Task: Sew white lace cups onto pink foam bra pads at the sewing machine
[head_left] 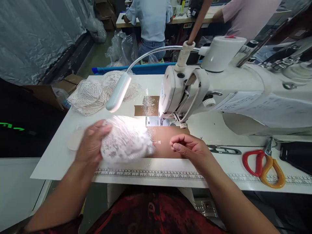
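My left hand (91,143) grips the left edge of a white lace bra cup (125,139), which is slightly blurred and held above the front of the sewing table. My right hand (186,146) hovers to the right of it, thumb and fingertips pinched together; whatever may be between them is too small to see. Behind both hands stands a white sewing machine (168,91), its needle area lit over the metal needle plate (152,121). Brown tape (165,139) covers the table in front of the plate. A pale rounded pad (73,139) lies partly behind my left hand.
More lace cups (90,94) are piled at the back left, beneath a gooseneck lamp (119,92). Black thread snips (225,149) and scissors (264,167) with red and orange handles lie at right. A printed ruler (151,175) runs along the front edge. A seated person (153,22) is beyond.
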Tool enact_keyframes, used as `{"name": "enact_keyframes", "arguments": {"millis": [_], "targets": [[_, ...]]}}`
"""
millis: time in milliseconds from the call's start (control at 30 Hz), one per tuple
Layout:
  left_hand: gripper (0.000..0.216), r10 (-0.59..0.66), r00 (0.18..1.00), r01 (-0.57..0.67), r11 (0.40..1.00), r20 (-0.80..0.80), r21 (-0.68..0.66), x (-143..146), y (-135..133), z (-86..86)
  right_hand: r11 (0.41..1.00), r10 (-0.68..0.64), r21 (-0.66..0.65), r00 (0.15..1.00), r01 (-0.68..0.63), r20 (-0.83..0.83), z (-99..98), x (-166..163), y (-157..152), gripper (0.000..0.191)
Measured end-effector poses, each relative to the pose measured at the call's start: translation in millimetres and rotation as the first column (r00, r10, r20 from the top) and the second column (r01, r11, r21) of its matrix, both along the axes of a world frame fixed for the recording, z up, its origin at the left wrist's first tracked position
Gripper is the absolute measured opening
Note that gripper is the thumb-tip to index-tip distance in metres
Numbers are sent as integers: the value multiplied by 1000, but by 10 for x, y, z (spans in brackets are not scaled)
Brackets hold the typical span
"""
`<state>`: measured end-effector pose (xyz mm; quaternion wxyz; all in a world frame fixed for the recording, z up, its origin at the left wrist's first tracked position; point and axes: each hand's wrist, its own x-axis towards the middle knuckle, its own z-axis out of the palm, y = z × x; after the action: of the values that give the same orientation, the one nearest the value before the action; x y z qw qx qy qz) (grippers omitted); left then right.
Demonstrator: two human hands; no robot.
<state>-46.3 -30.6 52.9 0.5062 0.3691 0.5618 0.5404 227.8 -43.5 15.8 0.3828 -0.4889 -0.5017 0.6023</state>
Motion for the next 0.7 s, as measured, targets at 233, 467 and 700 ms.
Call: {"name": "enact_keyframes", "arguments": {"millis": [233,467,700], "targets": [[25,71,16,607,792,-997,66,472,390,-319,943,55,256,858,-213,511,137,112,202,17],[26,-20,-218,743,644,-976,-179,1097,292,-713,846,13,342,656,-410,754,-51,-20,399,29],[30,-274,44,814,568,-961,-125,771,384,-445,731,-73,290,352,-618,933,-230,-140,305,32]]}}
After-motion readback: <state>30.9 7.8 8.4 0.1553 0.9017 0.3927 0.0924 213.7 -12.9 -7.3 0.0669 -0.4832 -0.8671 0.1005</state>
